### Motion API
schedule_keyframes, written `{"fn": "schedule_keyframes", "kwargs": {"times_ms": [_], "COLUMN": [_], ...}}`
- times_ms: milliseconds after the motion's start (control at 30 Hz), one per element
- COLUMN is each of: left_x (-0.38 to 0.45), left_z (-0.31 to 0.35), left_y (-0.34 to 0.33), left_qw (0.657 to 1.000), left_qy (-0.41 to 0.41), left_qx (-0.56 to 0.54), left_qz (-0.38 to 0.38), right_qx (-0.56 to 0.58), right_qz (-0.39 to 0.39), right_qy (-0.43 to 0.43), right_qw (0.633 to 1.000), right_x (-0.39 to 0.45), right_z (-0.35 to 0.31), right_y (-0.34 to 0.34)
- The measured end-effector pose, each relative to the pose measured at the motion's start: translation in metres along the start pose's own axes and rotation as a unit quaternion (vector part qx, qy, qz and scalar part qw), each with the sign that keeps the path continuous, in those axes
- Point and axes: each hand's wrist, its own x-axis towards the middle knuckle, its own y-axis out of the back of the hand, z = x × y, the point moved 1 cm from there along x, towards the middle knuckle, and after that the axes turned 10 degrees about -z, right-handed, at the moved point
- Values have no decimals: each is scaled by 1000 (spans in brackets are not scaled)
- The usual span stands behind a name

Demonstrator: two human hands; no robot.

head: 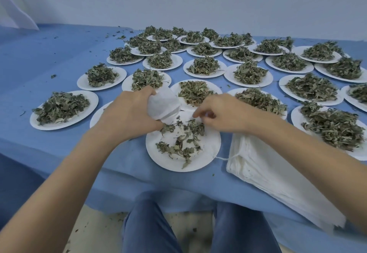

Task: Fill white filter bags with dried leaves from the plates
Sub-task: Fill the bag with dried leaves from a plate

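My left hand (130, 111) grips a bulging white filter bag (163, 106), held tilted just above the near white paper plate (206, 153). Scattered dried leaves (178, 142) lie thinly on that plate. My right hand (222, 114) hovers over the plate's far edge beside the bag, its fingers curled and pinching at the bag's mouth or some leaves; which one is hidden by the fingers.
Several paper plates heaped with dried leaves (248, 72) cover the blue-clothed table (59, 54). A stack of flat white filter bags (278, 179) with a drawstring lies at the near right edge. Loose leaf crumbs dot the cloth. My knees are below the table's front edge.
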Motion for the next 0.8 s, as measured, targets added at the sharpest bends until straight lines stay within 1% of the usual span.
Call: {"fn": "schedule_keyframes", "kwargs": {"times_ms": [33,100,233,333,433,533,633,700,800], "left_x": [1,3,5,7,7,5,4,2,0], "left_z": [0,0,0,-3,-2,-3,-7,-8,-7], "left_y": [-1,-3,-1,1,0,0,0,2,6], "left_qw": [1000,1000,1000,999,999,999,999,999,999], "left_qy": [4,8,3,7,9,8,18,23,23], "left_qx": [-3,-9,-18,-21,-32,-47,-38,-31,-28], "left_qz": [-2,1,15,25,20,13,19,26,38], "right_qx": [-13,-14,-12,-20,-65,-107,-103,-85,-91], "right_qz": [-21,-29,-45,-26,-59,-77,-84,-81,-52], "right_qy": [-13,-17,22,30,33,62,107,130,122], "right_qw": [1000,999,999,999,996,989,985,985,987], "right_x": [1,5,14,26,39,43,36,30,32], "right_z": [-1,-5,-13,-14,-22,-31,-30,-27,-27], "right_y": [-5,-15,-20,-19,-23,-26,-23,-20,-18]}}
